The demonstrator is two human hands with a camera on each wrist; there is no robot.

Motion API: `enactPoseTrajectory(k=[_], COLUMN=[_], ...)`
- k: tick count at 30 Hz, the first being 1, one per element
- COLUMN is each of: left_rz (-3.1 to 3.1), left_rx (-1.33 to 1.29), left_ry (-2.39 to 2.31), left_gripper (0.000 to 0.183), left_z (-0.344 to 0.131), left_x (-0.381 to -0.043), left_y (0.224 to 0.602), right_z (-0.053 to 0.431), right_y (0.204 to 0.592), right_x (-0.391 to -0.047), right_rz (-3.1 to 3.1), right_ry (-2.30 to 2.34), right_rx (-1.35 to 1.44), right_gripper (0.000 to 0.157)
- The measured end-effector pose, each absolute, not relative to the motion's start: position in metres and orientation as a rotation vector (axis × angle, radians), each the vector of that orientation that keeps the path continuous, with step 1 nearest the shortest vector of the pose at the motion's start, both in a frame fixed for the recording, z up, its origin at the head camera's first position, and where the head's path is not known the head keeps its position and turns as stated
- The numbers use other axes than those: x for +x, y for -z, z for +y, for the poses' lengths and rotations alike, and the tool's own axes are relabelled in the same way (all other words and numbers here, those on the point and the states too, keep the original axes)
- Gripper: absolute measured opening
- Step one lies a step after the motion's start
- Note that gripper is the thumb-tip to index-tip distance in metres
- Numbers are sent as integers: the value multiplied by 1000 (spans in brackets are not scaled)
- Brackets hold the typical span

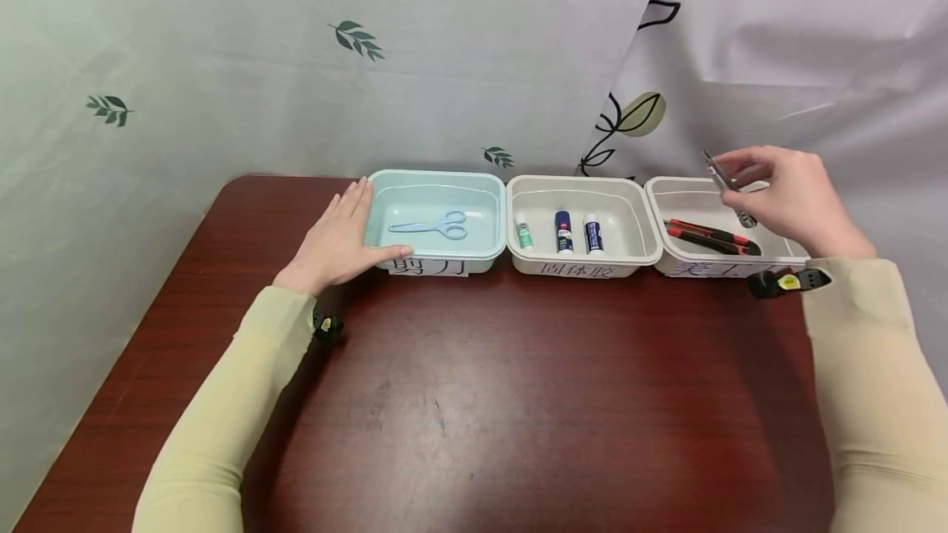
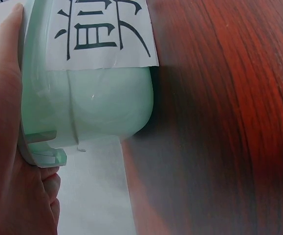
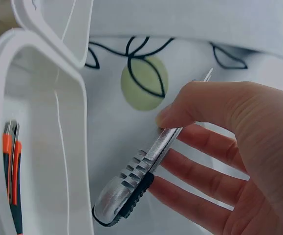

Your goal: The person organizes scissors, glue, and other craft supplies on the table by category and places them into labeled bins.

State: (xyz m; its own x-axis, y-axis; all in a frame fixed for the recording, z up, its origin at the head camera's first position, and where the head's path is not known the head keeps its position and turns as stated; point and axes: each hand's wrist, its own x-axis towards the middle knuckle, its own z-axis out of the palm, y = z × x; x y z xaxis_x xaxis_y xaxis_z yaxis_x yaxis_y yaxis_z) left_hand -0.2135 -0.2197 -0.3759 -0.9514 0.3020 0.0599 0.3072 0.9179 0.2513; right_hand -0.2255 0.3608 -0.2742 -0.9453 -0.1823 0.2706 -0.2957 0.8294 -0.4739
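My right hand (image 1: pixel 796 192) pinches a silver utility knife (image 3: pixel 141 169) between thumb and fingers, above the right bin (image 1: pixel 773 250). The knife slants, its pointed tip past the thumb and its rounded end hanging down. Two red-and-black utility knives (image 1: pixel 711 237) lie in that bin. On the left, my left hand (image 1: pixel 336 233) rests with straight fingers on the left rim of the light blue bin (image 1: pixel 437 254), its thumb along the front rim. A pair of light blue scissors (image 1: pixel 448 225) lies inside this bin.
Between these two stands a cream bin (image 1: pixel 629 260) holding a green glue stick (image 1: pixel 524 235) and two blue ones (image 1: pixel 564 232). Paper labels front the bins, which line the back of the dark red table (image 1: pixel 518 401). A patterned curtain (image 1: pixel 259 64) hangs behind.
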Motion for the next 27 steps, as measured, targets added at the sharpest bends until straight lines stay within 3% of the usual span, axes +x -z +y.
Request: enactPoseTrajectory(k=[14, 27], left_rz=[-3064, -3067], left_rx=[-487, -484], left_ry=[403, 416], left_gripper=[123, 123], left_z=[-222, -221], left_x=[-212, -213], left_y=[374, 377], right_z=[378, 393], right_y=[273, 318], right_x=[-257, -261], right_rz=[-2881, -2913], right_ry=[-702, -704], right_rx=[259, 258], right_gripper=[40, 35])
